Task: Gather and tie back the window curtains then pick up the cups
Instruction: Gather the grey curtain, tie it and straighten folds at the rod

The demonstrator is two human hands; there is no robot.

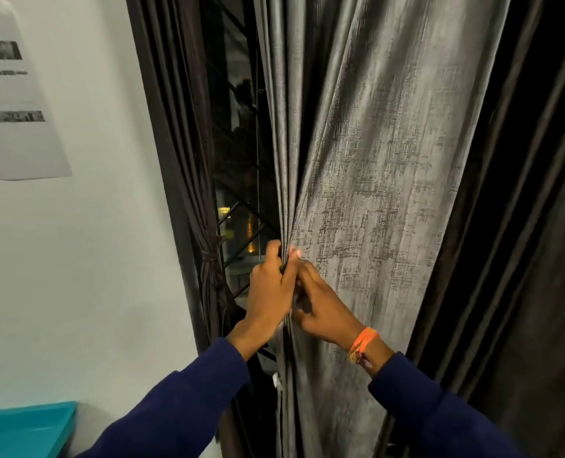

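Note:
A grey textured curtain (373, 180) hangs in front of the window, its left edge bunched into narrow folds. My left hand (269, 292) grips those gathered folds from the left, fingers curled round the edge. Just to the right, my right hand (320, 309), with an orange band at the wrist, pinches the same fabric. A dark brown curtain (195, 180) at the window's left side is tied back with a cord (210, 259). No cups are in view.
Dark window glass with a metal grille (238, 206) shows between the two curtains. More dark brown curtain (512, 226) hangs on the right. A white wall with a printed sheet (13, 104) is at left. A teal surface (23, 428) sits in the lower left corner.

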